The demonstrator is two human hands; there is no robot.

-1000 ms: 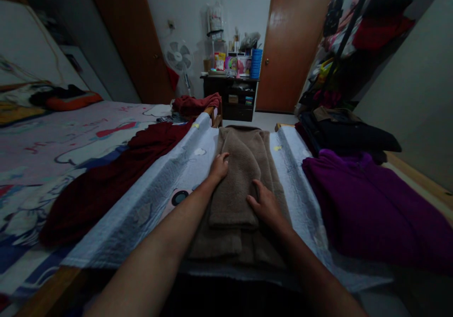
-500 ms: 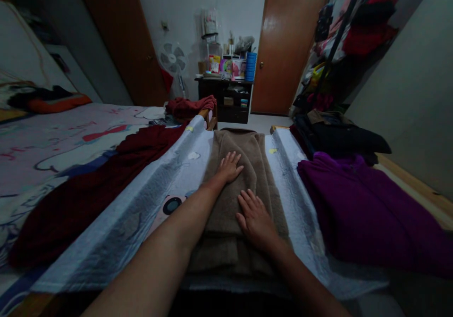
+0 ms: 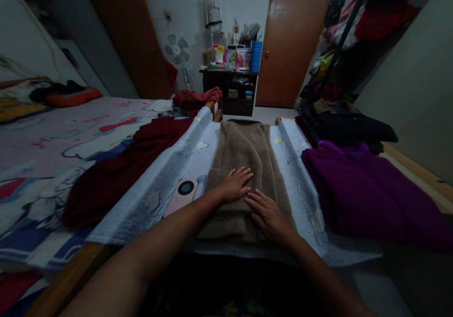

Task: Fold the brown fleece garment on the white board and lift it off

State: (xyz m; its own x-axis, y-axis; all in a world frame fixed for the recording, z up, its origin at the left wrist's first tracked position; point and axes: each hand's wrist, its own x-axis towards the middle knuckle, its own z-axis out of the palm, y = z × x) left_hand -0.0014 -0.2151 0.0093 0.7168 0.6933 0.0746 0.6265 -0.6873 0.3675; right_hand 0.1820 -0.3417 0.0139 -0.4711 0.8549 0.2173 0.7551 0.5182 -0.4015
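A brown fleece-like garment point(image 3: 240, 152), folded into a long narrow shape, lies on a light blue-white cloth point(image 3: 288, 166). My left hand point(image 3: 237, 184) rests flat on its middle with the fingers stretched out. Just to the right and nearer to me, my right hand point(image 3: 269, 213) also lies on the fabric, fingers extended and almost touching the left hand. Neither hand grips anything. Beside my left forearm a pink phone point(image 3: 181, 196) with a round dark camera ring lies on the cloth, partly covered by the arm.
Along the left stretches a dark red garment point(image 3: 116, 175) at the edge of a bed point(image 3: 53, 133). At the right lie a folded purple garment point(image 3: 368, 194) and a stack of dark clothes point(image 3: 350, 123). Farther back stand a fan point(image 3: 177, 50) and a black cabinet point(image 3: 230, 90).
My left hand has slid down the brown garment toward me, close to the right hand. The view has shifted slightly, and more of the phone shows.
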